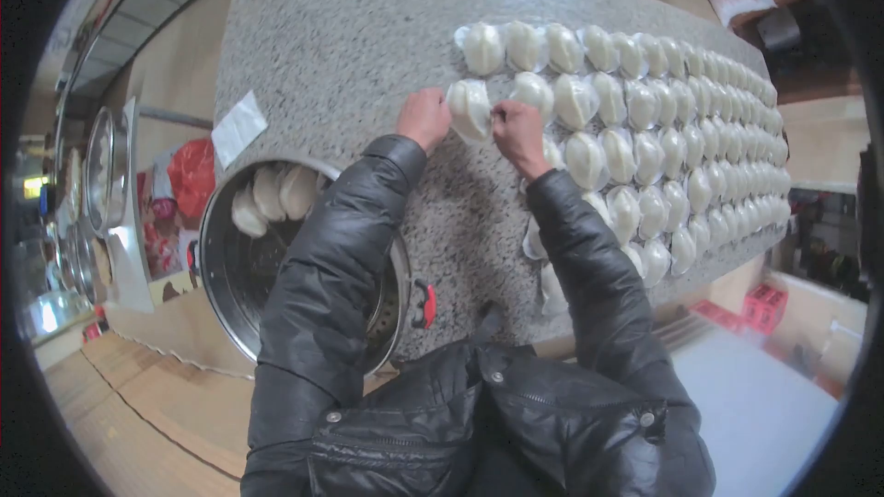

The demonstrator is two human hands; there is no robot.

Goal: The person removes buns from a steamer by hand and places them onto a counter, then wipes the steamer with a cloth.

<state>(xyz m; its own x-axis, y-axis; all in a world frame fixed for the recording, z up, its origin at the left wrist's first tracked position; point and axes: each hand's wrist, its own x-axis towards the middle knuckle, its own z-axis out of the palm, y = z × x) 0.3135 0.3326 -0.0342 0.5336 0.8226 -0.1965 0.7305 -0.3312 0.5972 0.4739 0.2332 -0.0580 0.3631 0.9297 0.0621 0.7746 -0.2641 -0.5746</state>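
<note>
A plump white dumpling (470,110) with clear film about it is between my two hands, at the left end of the rows. My left hand (425,119) is closed at its left edge, thumb and fingers pressed together. On the opposite edge, my right hand (519,132) pinches with curled fingers. Several rows of similar dumplings (586,159) lie on thin film to the right, partly covered by my right arm. Under my left forearm stands a steamer pot (211,262); several white dumplings (269,191) rest along its far side, and part of its inside is hidden.
The speckled stone counter (341,55) runs under everything. A small white sheet (240,130) lies beside the pot, whose red handle (424,305) sticks out toward the counter. Red bags (191,175) and a metal pan (107,168) are at the left.
</note>
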